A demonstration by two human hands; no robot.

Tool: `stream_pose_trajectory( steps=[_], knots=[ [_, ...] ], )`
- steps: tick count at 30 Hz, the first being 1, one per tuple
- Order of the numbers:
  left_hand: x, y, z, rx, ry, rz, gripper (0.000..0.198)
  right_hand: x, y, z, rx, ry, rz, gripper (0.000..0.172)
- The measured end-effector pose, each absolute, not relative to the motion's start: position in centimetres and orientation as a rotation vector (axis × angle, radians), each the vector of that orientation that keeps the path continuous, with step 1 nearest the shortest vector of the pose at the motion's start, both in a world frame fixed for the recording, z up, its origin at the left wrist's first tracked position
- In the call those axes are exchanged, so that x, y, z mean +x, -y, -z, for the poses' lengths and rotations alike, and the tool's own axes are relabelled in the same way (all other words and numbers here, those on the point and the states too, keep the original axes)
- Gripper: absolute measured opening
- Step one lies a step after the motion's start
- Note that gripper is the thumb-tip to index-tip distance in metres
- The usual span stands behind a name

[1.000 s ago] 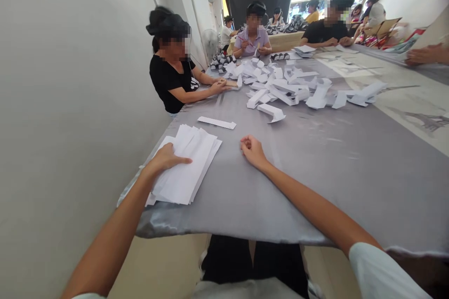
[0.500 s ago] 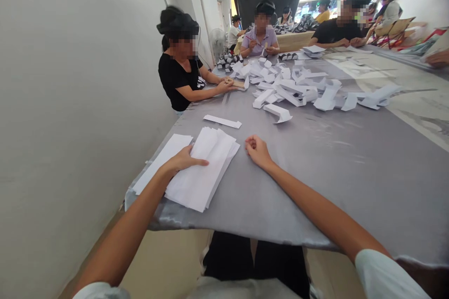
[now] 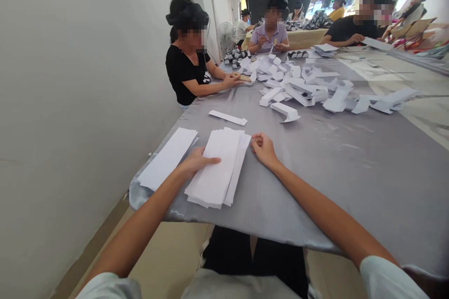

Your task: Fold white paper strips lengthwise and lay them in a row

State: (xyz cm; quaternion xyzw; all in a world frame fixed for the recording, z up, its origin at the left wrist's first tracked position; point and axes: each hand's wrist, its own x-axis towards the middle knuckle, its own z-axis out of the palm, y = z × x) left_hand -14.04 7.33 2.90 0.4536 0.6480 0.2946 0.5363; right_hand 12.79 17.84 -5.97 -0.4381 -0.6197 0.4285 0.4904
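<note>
My left hand [image 3: 198,162] lies flat on a stack of long white paper strips [image 3: 215,170], its fingers pointing right across the top sheet. Just left of that hand, a second, flatter pile of white strips [image 3: 167,159] sits at the table's left edge. My right hand [image 3: 264,149] rests on the grey cloth with its fingers loosely curled, close to the stack's upper right corner. Beyond the stack lies a single folded white strip [image 3: 228,117].
A heap of folded white paper pieces [image 3: 298,86] spreads across the grey satin tablecloth [image 3: 351,187]. Several co-workers sit around it, including a person in black [image 3: 185,72] at the left. A white wall [image 3: 84,103] runs along the left side.
The strips have separated into two piles, with the left pile now farther from a narrower, neater stack. My left hand has shifted right with the stack. The whole view has drifted.
</note>
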Motion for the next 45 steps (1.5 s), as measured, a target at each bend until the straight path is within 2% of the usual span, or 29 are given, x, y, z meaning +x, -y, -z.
stream_pose_trajectory(
  steps=[4, 9, 13, 15, 17, 20, 22, 29, 37, 41, 45],
  knots=[
    [-14.4, -7.6, -2.7, 1.395, -1.87, -0.581, 0.075, 12.8, -17.8, 6.0, -1.082, 1.514, -1.04, 0.023],
    [-14.8, -7.3, -3.6, 1.639, -2.109, -0.413, 0.083, 12.8, -17.7, 5.9, -1.09, 1.524, -1.03, 0.022],
    [-13.4, -5.1, -4.3, 1.911, -2.185, -0.329, 0.053, 12.7, -17.7, 6.0, -1.084, 1.542, -1.016, 0.022],
    [-11.9, -3.6, -4.5, 2.022, -2.259, -0.322, 0.048, 12.7, -17.8, 6.1, -1.078, 1.545, -1.009, 0.022],
    [-10.3, -2.2, -4.5, 2.054, -2.365, -0.301, 0.058, 12.7, -17.8, 6.1, -1.072, 1.544, -1.003, 0.021],
    [-8.8, -1.1, -4.2, 2.043, -2.473, -0.258, 0.089, 12.6, -17.6, 6.0, -1.064, 1.541, -0.987, 0.021],
    [-8.6, -0.9, -3.8, 2.04, -2.442, -0.228, 0.093, 12.6, -17.4, 5.8, -1.073, 1.551, -0.944, 0.02],
    [-9.4, -0.7, -3.5, 2.096, -2.337, -0.5, 0.081, 12.1, -16.3, 5.2, -1.034, 1.717, -0.729, 0.016],
    [-8.7, -0.4, -4.2, 2.103, -2.322, -0.722, 0.063, 12.0, -15.8, 4.8, -1.013, 1.688, -0.7, 0.015],
    [-8.4, -0.6, -4.2, 2.013, -2.314, -0.822, 0.063, 11.1, -14.5, 3.7, -0.949, 1.625, -0.885, 0.019],
    [-8.9, -1.1, -4.0, 1.975, -2.199, -0.861, 0.051, 9.5, -12.5, 2.4, -0.871, 1.539, -1.289, 0.035]
  ],
)
